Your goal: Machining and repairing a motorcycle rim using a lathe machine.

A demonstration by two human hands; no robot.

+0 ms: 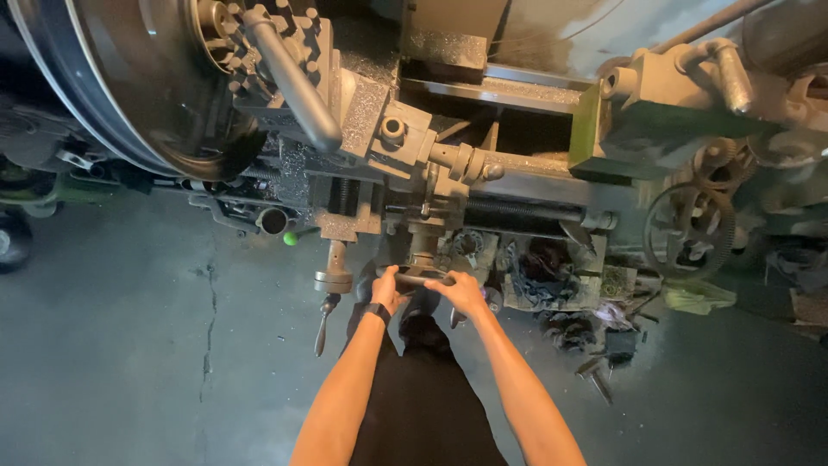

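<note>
**Both hands on the lathe handwheel**

Cracked grey concrete floor [129,345] in a dim workshop, and the person stands right up against a big old metal lathe [483,164]. Nearest the camera are two bare arms over dark trousers. The left hand [385,289], with a dark watch on the wrist, and the right hand [461,293] both have their fingers clenched around the rim of a small handwheel [423,278] at the front of the carriage — one hand on each side of it.

I'd guess that wheel is cast metal: stiff, heavy to turn and maybe a bit greasy, so the rim at opposite sides looks like the sensible grip. Just left of it hangs a lever [332,280] with a slim handle below. To the right, a heap of dark rags and scrap [552,285] sits low against the machine.

Further back, the carriage is dusted with glittery metal chips, and the large round chuck [164,86] — smooth, dark, shiny — fills the upper left. Gear wheels [690,229] show at the far right.
</note>
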